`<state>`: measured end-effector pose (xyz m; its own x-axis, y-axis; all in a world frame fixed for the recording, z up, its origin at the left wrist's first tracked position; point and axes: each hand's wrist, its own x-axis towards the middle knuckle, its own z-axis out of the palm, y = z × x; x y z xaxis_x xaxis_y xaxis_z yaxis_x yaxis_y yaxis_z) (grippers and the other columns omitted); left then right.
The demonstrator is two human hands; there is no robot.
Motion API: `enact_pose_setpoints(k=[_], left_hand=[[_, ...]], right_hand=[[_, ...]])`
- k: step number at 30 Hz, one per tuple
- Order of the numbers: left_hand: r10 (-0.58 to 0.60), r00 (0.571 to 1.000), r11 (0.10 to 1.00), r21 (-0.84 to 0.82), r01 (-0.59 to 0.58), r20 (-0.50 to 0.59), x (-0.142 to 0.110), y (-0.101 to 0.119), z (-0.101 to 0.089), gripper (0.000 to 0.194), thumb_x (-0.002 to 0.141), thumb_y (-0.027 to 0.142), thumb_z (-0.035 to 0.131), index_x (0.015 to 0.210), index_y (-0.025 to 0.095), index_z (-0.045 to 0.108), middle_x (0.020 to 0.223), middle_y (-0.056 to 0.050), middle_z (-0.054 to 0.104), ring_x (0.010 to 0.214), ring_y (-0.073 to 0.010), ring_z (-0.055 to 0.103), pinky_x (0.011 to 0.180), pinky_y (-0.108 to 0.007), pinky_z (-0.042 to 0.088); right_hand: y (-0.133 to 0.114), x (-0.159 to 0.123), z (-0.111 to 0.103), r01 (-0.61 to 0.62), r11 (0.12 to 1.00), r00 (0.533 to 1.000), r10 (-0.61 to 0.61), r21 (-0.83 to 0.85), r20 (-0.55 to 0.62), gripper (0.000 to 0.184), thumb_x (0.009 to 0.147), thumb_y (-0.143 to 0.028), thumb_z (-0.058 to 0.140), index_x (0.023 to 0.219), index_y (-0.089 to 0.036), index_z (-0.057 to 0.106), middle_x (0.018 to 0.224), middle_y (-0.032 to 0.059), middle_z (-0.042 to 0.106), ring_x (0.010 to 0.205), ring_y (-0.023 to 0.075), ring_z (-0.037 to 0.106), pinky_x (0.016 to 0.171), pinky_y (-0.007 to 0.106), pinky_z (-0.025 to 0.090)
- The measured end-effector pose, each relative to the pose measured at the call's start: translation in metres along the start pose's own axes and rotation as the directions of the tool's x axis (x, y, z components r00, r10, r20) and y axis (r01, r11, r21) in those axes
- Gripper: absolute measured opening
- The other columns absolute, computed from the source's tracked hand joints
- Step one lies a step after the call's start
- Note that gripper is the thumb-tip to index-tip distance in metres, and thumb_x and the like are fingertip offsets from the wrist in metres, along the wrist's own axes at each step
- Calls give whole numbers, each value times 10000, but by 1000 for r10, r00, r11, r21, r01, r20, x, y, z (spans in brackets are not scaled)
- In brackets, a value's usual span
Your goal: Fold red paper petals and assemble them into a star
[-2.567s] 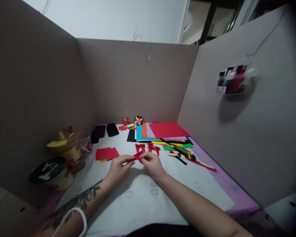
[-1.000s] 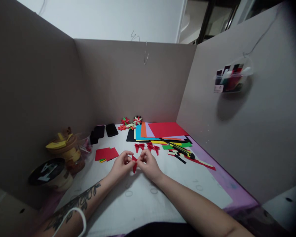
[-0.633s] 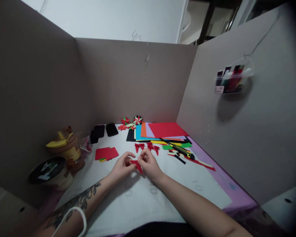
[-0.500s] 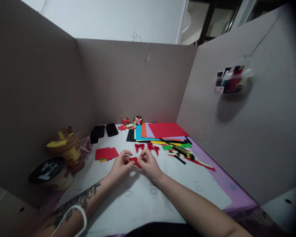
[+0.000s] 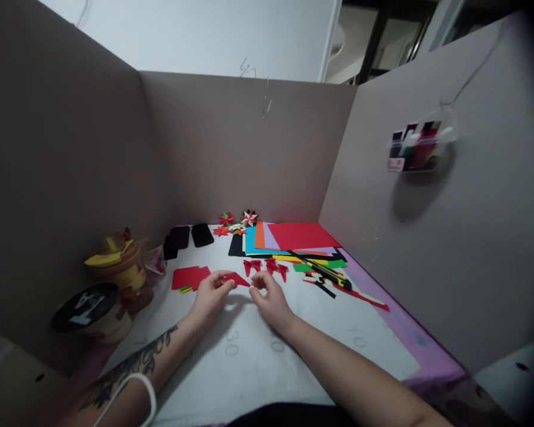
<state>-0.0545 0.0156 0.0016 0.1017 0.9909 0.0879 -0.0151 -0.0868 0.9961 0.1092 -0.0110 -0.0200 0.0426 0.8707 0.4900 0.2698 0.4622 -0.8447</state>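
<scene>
My left hand (image 5: 212,290) pinches a red folded paper piece (image 5: 237,279), which looks like a flat triangle with its point toward the right. Close to that point is my right hand (image 5: 269,298), thumb and forefinger curved and a little apart, with nothing visible between them. Just beyond my hands lie several red folded paper pieces (image 5: 270,265) on the white sheet (image 5: 293,367). Left of my left hand, a small stack of red paper squares (image 5: 189,277) rests with yellow and green edges showing beneath.
Large coloured paper sheets (image 5: 300,235) lie at the back right, a yellow-black cutter (image 5: 333,274) in front of them. Folded paper stars (image 5: 248,218) and a black phone (image 5: 202,235) are at the back. Pots (image 5: 115,267) line the left; grey panels (image 5: 249,142) enclose the table.
The red paper has swung up and left in my left hand, its point now toward the right. My right fingers have come off it and parted slightly.
</scene>
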Motion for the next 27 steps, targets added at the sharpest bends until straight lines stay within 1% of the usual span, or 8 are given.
enact_pose_setpoints(k=[3,5,7,13,17,19,23,27], left_hand=[[-24,998,999,23,23,53,-1,-2,3,291,686,304,637,912,120,655,762,-63,688,697,-161,611,594,-232,439],[-19,995,999,35,16,98,-2,-3,4,294,703,309,619,929,130,676,824,-73,699,728,-164,616,608,-234,444],[-16,991,999,41,11,133,-3,-4,5,308,711,315,611,954,141,684,855,-76,704,737,-164,618,615,-234,445],[-31,988,997,79,19,152,-5,-1,6,315,716,317,599,954,129,685,822,-80,707,755,-185,629,631,-247,452],[-37,985,995,93,21,167,-7,2,7,296,717,287,578,943,126,680,764,-69,702,736,-181,629,644,-253,456],[-27,986,993,115,8,166,-7,3,7,294,716,279,564,940,126,679,722,-56,693,705,-174,624,630,-253,454],[8,982,987,153,-38,191,-7,3,5,300,714,270,543,941,124,676,681,-33,673,659,-159,606,621,-251,450],[30,971,978,193,-78,237,-6,3,4,283,722,251,532,928,129,684,684,-35,671,664,-158,600,644,-255,454]], right_hand=[[-3,-1,0,201,967,978,-188,-157,95,344,752,-133,514,1077,-232,567,1063,62,583,1011,205,503,905,374,393],[-4,-2,0,267,945,960,-243,-189,142,427,759,-115,503,1162,-253,544,1119,63,582,1058,211,491,940,397,381],[-3,-1,0,285,934,955,-256,-214,152,458,761,-104,497,1191,-257,534,1122,66,588,1052,213,499,935,406,393],[4,-1,-2,224,948,974,-208,-224,90,411,796,-122,471,1176,-253,555,1069,72,628,994,216,543,900,406,423],[3,-1,-3,62,989,998,-59,-136,22,412,810,-150,452,1205,-245,524,1032,64,637,908,194,589,828,360,466],[2,0,-3,14,996,1000,-14,-93,2,442,809,-135,427,1230,-249,498,1009,48,641,891,181,597,810,339,473],[3,1,-4,88,993,996,-87,-74,10,428,787,-98,411,1150,-256,574,1097,40,623,1014,185,564,885,346,441],[7,1,-5,89,994,996,-87,-61,22,331,781,-114,442,999,-240,657,975,42,666,919,182,600,837,341,468]])
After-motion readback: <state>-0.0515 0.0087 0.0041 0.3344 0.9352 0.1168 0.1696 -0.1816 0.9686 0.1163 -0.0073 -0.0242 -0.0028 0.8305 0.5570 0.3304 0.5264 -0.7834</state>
